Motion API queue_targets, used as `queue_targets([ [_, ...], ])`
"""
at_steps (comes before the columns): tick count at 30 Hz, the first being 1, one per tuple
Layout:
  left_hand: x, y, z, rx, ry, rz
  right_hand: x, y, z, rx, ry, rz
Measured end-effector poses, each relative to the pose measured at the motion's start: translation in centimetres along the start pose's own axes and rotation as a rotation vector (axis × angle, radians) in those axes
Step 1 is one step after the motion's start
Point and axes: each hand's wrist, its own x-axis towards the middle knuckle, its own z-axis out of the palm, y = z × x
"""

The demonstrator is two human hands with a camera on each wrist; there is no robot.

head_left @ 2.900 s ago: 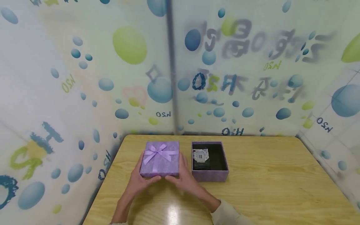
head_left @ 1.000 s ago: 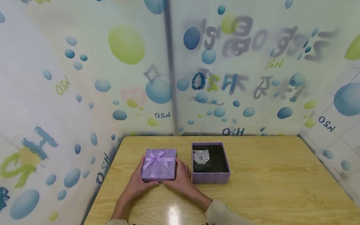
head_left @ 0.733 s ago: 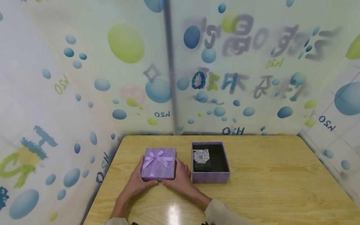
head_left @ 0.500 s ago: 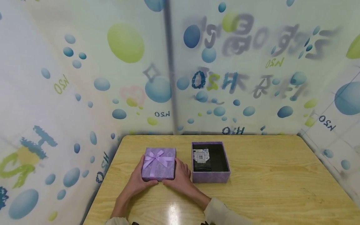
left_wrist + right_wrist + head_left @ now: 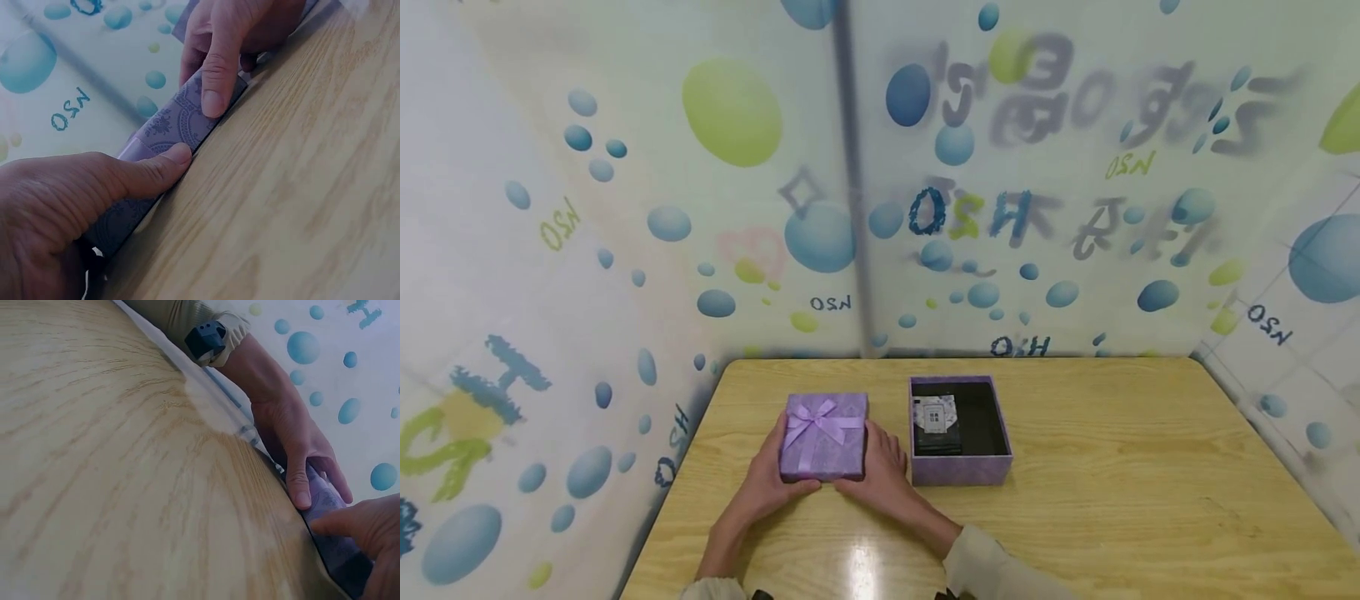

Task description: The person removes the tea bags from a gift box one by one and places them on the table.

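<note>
A square purple box lid (image 5: 842, 408) with a lilac ribbon bow (image 5: 820, 422) lies top up on the left part of the table. My left hand (image 5: 766, 482) grips its left side, thumb along the near edge. On the opposite side, my right hand (image 5: 883, 477) holds it the same way, the two thumb tips a little apart. In the left wrist view both thumbs press the patterned side wall (image 5: 194, 112), whose lower edge is right at the wood. To the right stands the open purple box (image 5: 962, 472), its inside black, with dark packets (image 5: 936, 421) in the left half.
The wooden table (image 5: 1112, 483) extends to the right of the open box. A wall covering (image 5: 1075, 250) with blue and green dots stands close behind the table's back edge, and another wall rises along the left side. A narrow gap separates my right hand from the open box.
Since the earliest frame the lid has come down and slightly toward me, both hands keeping hold of it. Over the last second hands and lid have stayed nearly still; the view shifts slightly.
</note>
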Motion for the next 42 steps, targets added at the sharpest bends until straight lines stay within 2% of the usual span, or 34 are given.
queue_targets([
  [5,-0.2,0.4,0.6,0.008,0.008,-0.006,-1.1,-0.3,-0.8,-0.039,-0.06,-0.016],
  [9,-0.6,1.5,0.9,0.097,0.032,-0.044,-2.3,-0.7,-1.8,-0.084,-0.091,-0.056],
  [12,-0.9,2.6,1.2,0.17,0.075,-0.039,-3.4,-1.0,-2.7,-0.145,-0.115,-0.073],
  [18,-0.3,4.6,1.9,0.154,0.253,0.167,-5.9,-0.6,-4.9,-0.247,-0.142,-0.126],
  [21,0.1,5.9,2.2,0.105,0.293,0.238,-7.6,0.0,-5.8,-0.313,-0.149,-0.198],
  [24,0.6,7.1,2.6,0.051,0.296,0.284,-9.3,0.3,-6.6,-0.379,-0.155,-0.259],
  [27,1.2,8.3,3.2,-0.002,0.264,0.312,-10.6,0.3,-7.6,-0.412,-0.159,-0.292],
  [30,1.8,9.3,4.0,-0.048,0.219,0.34,-11.5,0.2,-8.9,-0.4,-0.177,-0.3],
  [33,2.3,10.3,5.0,-0.085,0.183,0.358,-11.9,-0.2,-10.3,-0.338,-0.191,-0.293],
  [35,2.7,10.9,5.8,-0.105,0.165,0.356,-11.9,-0.7,-11.4,-0.285,-0.157,-0.291],
  [36,2.9,11.3,6.1,-0.115,0.16,0.357,-11.8,-0.9,-11.9,-0.259,-0.112,-0.306],
  [39,3.5,12.3,7.3,-0.145,0.124,0.331,-11.3,-1.7,-13.9,-0.195,0.058,-0.324],
  [42,4.2,13.2,8.6,-0.157,0.076,0.286,-10.3,-1.8,-16.0,-0.149,0.222,-0.304],
])
